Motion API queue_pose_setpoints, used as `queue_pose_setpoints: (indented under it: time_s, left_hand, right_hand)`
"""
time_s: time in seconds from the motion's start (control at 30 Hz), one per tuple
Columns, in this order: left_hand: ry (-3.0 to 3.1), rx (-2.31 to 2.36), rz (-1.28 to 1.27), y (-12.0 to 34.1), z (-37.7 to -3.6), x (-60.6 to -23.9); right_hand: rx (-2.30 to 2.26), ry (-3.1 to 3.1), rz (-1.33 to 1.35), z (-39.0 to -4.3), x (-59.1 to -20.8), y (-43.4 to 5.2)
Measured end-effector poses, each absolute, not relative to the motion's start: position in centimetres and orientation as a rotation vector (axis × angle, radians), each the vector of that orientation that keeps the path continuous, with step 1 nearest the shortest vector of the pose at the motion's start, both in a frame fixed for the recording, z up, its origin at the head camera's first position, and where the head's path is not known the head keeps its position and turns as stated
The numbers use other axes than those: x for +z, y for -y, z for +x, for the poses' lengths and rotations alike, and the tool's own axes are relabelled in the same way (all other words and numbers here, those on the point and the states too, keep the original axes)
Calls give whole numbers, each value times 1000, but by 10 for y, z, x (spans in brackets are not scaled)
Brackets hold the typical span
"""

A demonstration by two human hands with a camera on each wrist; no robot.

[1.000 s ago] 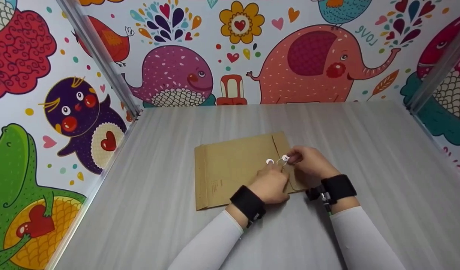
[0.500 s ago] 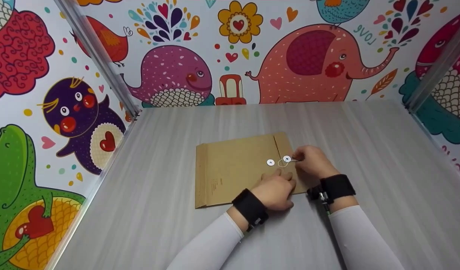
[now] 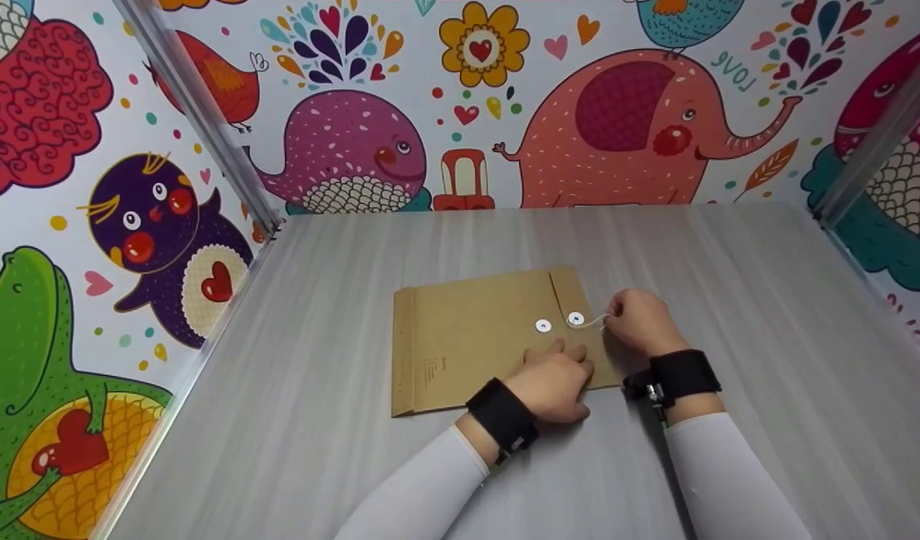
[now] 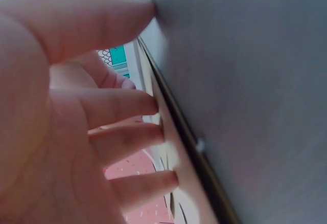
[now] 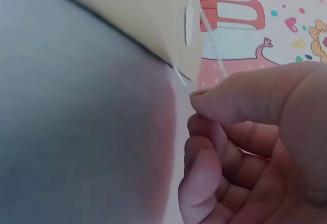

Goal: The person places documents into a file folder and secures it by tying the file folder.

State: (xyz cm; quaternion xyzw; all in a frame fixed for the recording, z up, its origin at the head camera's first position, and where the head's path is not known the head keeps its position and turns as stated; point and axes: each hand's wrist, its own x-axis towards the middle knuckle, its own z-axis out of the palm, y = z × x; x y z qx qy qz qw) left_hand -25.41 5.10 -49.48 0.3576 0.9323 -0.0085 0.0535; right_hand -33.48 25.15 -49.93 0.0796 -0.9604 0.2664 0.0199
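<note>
I see the desk (image 3: pixel 340 465) walled on three sides by cartoon panels (image 3: pixel 70 225), with bare room all round. The envelope (image 3: pixel 467 337) lies flat mid-desk, nearer the front edge. My left hand (image 3: pixel 554 382) presses its near edge, fingers straight and apart. My right hand (image 3: pixel 640 322) pinches the string (image 3: pixel 595 324), pulled off the right disc (image 3: pixel 575 319); the other disc (image 3: pixel 542 326) sits just beside it.

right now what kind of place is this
Probably a small recording booth, not a real office: a grey table boxed in by walls papered with cartoon animals, joined by metal corner posts. Only an envelope lies on it, under both hands.
</note>
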Motion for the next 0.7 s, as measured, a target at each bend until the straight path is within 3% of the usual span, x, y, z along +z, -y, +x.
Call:
queue_pose_setpoints:
  time_s: [0.33,0.7]
  left_hand:
    - [-2817,-35,1077,-53,-255,-494]
    - [-2816,2,1081,-51,-255,-495]
  right_hand:
    - [900,2908,127,-331,-491,-261]
    - [1517,2833,40,-331,-482,-252]
